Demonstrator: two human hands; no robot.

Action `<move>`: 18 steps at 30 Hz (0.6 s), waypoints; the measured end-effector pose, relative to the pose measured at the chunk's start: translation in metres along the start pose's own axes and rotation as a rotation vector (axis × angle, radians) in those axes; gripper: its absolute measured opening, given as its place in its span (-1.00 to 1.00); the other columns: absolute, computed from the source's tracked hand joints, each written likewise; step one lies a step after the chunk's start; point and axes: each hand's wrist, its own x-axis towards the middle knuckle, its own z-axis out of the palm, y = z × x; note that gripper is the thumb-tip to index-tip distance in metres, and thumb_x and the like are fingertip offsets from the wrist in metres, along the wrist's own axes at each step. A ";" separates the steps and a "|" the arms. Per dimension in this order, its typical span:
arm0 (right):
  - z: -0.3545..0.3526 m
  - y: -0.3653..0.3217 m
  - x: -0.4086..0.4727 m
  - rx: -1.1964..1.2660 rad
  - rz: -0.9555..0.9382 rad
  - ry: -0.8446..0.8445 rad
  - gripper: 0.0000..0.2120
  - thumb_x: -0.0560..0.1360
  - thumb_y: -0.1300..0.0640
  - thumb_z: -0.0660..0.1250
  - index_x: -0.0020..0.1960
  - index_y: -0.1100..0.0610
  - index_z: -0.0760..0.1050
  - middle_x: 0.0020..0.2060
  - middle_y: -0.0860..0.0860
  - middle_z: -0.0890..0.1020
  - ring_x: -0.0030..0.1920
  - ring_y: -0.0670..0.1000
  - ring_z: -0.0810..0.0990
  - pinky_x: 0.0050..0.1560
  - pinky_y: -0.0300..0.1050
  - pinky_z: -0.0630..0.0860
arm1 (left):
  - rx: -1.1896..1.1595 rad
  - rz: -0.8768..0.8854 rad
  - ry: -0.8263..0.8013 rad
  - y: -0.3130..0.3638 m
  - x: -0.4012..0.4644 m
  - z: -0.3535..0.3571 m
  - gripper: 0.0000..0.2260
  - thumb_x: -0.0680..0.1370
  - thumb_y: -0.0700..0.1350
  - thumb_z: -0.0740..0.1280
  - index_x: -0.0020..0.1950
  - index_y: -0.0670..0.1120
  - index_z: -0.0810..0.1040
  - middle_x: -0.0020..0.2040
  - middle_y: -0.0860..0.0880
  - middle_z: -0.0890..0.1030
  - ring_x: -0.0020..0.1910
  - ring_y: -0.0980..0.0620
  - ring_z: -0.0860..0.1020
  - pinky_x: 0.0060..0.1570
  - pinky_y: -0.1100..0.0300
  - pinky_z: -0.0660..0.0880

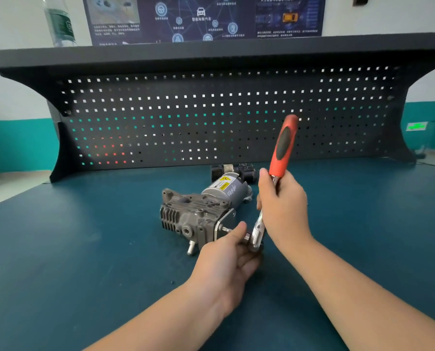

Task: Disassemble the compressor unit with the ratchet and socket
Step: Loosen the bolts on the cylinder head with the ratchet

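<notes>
Basically, the ratchet (274, 178) shank is gripped by the right hand (282, 209); its head is pinched steady by the left hand (226, 254), so the socket (247, 238) should be kept square on the compressor (198, 214) bolt.

A dark teal surface (84, 236) fills the lower half of the view, backed at 12 o'clock by a black pegboard panel (211, 117) with square holes under a dark shelf (211, 50). On the shelf at 11 o'clock stands a clear plastic bottle with a green label (59, 21), and behind it at 12 o'clock hangs a dark blue poster with car diagrams (203, 16). A small black component with a metal band (233, 171) lies on the surface at the pegboard's foot, just right of centre, and a green-lit sign (416, 126) shows on the teal wall at 3 o'clock.
</notes>
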 end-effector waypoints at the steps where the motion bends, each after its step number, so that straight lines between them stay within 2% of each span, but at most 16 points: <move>1: 0.000 0.004 0.003 0.003 0.286 -0.027 -0.75 0.55 0.03 0.22 -0.29 0.05 0.36 -0.55 -0.04 0.47 -0.59 -0.12 0.41 -0.49 -0.25 0.34 | -0.001 -0.001 0.009 0.000 0.000 0.001 -0.86 0.54 -0.17 0.33 -0.13 -0.23 0.57 -0.21 -0.19 0.68 -0.17 -0.11 0.62 -0.10 0.08 0.57; 2: 0.001 0.010 0.005 0.040 0.554 -0.069 -0.77 0.56 0.07 0.22 -0.25 0.11 0.39 -0.53 0.00 0.48 -0.62 -0.11 0.41 -0.54 -0.28 0.32 | 0.002 -0.002 0.010 0.000 0.000 0.001 -0.87 0.55 -0.17 0.32 -0.13 -0.22 0.57 -0.20 -0.19 0.68 -0.17 -0.09 0.63 -0.12 0.09 0.56; 3: 0.001 0.014 0.005 0.096 0.734 -0.106 -0.79 0.56 0.12 0.22 -0.23 0.14 0.39 -0.52 0.04 0.48 -0.63 -0.09 0.40 -0.56 -0.32 0.29 | 0.005 -0.003 0.008 0.000 -0.001 0.001 -0.87 0.55 -0.17 0.32 -0.10 -0.23 0.57 -0.17 -0.19 0.68 -0.18 -0.08 0.63 -0.14 0.11 0.56; 4: 0.002 0.014 0.004 0.129 0.808 -0.114 -0.79 0.56 0.14 0.22 -0.24 0.15 0.38 -0.52 0.05 0.47 -0.61 -0.07 0.40 -0.56 -0.33 0.28 | 0.006 -0.001 0.009 0.000 -0.001 0.002 -0.87 0.55 -0.17 0.31 -0.08 -0.23 0.56 -0.14 -0.20 0.68 -0.18 -0.08 0.63 -0.15 0.11 0.56; 5: 0.002 0.014 0.004 0.125 0.764 -0.101 -0.77 0.56 0.13 0.22 -0.26 0.14 0.38 -0.52 0.05 0.47 -0.60 -0.07 0.40 -0.56 -0.31 0.29 | 0.006 0.005 0.017 0.000 -0.001 0.002 -0.88 0.55 -0.18 0.31 -0.07 -0.23 0.56 -0.12 -0.22 0.67 -0.17 -0.09 0.62 -0.14 0.10 0.57; 6: 0.002 0.012 0.003 0.101 0.619 -0.078 -0.74 0.56 0.10 0.22 -0.29 0.13 0.36 -0.52 0.05 0.47 -0.60 -0.09 0.41 -0.55 -0.28 0.31 | 0.005 0.014 0.028 0.000 -0.001 0.002 -0.89 0.55 -0.19 0.31 -0.08 -0.23 0.56 -0.10 -0.23 0.66 -0.17 -0.11 0.61 -0.12 0.08 0.57; 9: -0.002 -0.007 -0.002 0.040 -0.063 0.013 -0.71 0.55 -0.01 0.23 -0.33 0.00 0.30 -0.54 -0.02 0.43 -0.53 -0.09 0.42 -0.45 -0.27 0.36 | 0.029 0.040 0.032 0.000 -0.002 0.002 -0.87 0.54 -0.18 0.34 -0.09 -0.26 0.59 -0.12 -0.24 0.66 -0.20 -0.12 0.62 -0.10 0.04 0.60; 11: -0.004 -0.013 -0.009 0.024 -0.458 -0.022 -0.75 0.54 0.01 0.23 -0.27 -0.07 0.25 -0.57 -0.13 0.32 -0.52 -0.14 0.36 -0.41 -0.37 0.29 | 0.058 0.057 0.008 -0.001 -0.002 0.001 -0.84 0.53 -0.17 0.35 -0.05 -0.27 0.62 -0.15 -0.22 0.66 -0.22 -0.09 0.63 -0.05 0.05 0.61; 12: -0.004 -0.012 -0.012 0.011 -0.556 -0.040 -0.77 0.54 0.03 0.23 -0.25 -0.08 0.24 -0.57 -0.18 0.28 -0.52 -0.18 0.33 -0.41 -0.42 0.24 | 0.062 0.060 -0.003 -0.001 -0.001 0.000 -0.81 0.53 -0.16 0.35 0.00 -0.29 0.62 -0.14 -0.21 0.66 -0.21 -0.09 0.63 -0.04 0.05 0.60; 13: -0.003 -0.010 -0.013 0.013 -0.563 -0.050 -0.77 0.53 0.03 0.23 -0.24 -0.10 0.24 -0.57 -0.18 0.27 -0.52 -0.18 0.32 -0.41 -0.43 0.23 | 0.060 0.058 -0.007 -0.001 -0.001 0.000 -0.79 0.53 -0.16 0.35 0.03 -0.30 0.61 -0.13 -0.21 0.65 -0.19 -0.09 0.63 -0.04 0.05 0.60; 15: -0.001 -0.008 -0.006 0.059 -0.357 -0.041 -0.75 0.53 -0.03 0.22 -0.30 -0.11 0.26 -0.56 -0.09 0.36 -0.51 -0.11 0.36 -0.41 -0.28 0.33 | 0.052 0.044 0.003 -0.001 0.000 -0.001 -0.81 0.54 -0.16 0.34 0.03 -0.28 0.61 -0.11 -0.21 0.67 -0.14 -0.09 0.64 -0.08 0.07 0.60; 17: 0.000 -0.001 0.003 0.025 0.023 -0.030 -0.72 0.54 -0.02 0.22 -0.33 -0.03 0.31 -0.50 0.02 0.47 -0.46 0.03 0.43 -0.34 -0.05 0.42 | 0.047 0.034 0.010 0.000 0.000 -0.001 -0.85 0.54 -0.17 0.33 -0.05 -0.26 0.61 -0.11 -0.21 0.68 -0.13 -0.10 0.64 -0.14 0.10 0.58; 18: 0.000 0.006 0.006 0.003 0.254 -0.058 -0.73 0.55 0.02 0.22 -0.31 0.04 0.33 -0.49 0.07 0.49 -0.46 0.05 0.43 -0.36 -0.04 0.43 | 0.043 0.032 0.013 0.000 0.000 -0.001 -0.86 0.54 -0.18 0.33 -0.08 -0.24 0.60 -0.12 -0.21 0.68 -0.14 -0.09 0.63 -0.17 0.12 0.59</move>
